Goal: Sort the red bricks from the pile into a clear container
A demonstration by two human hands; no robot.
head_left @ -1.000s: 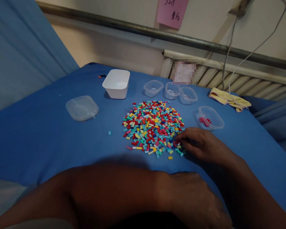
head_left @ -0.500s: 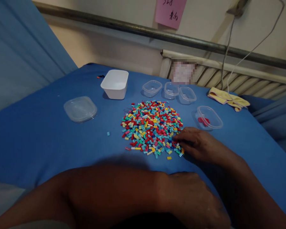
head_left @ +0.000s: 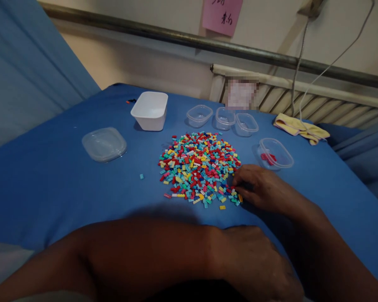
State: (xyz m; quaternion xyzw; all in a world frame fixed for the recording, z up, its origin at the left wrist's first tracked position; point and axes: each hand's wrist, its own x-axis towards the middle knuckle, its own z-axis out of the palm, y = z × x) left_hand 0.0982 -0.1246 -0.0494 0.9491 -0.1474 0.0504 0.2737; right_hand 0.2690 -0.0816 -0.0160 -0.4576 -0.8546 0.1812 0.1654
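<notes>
A wide heap of small, mixed-colour toy building bricks (head_left: 198,163) lies on the blue sheet in front of me. At the heap's right edge is my right hand (head_left: 258,186), thumb and fingers drawn together in a pinch. A reddish brick shows at the fingertips, partly hidden by them. My left hand (head_left: 261,260) rests low in the view, back upward, with the forearm crossing in front of me; its fingers are hidden. Beyond my right hand, a clear plastic tub (head_left: 280,155) lies tilted with several red bricks (head_left: 269,159) in it.
Behind the heap stand a white tub (head_left: 151,111) and three clear tubs (head_left: 199,117). Clear lids (head_left: 104,144) lie at the left, and a single light-blue brick (head_left: 141,176) sits apart. A yellow cloth (head_left: 299,128) lies far right, near the radiator (head_left: 321,113).
My right hand's fingertips have drawn back slightly from the bricks, the pinch tighter. The left hand stays where it was. The whole view has shifted a little.
</notes>
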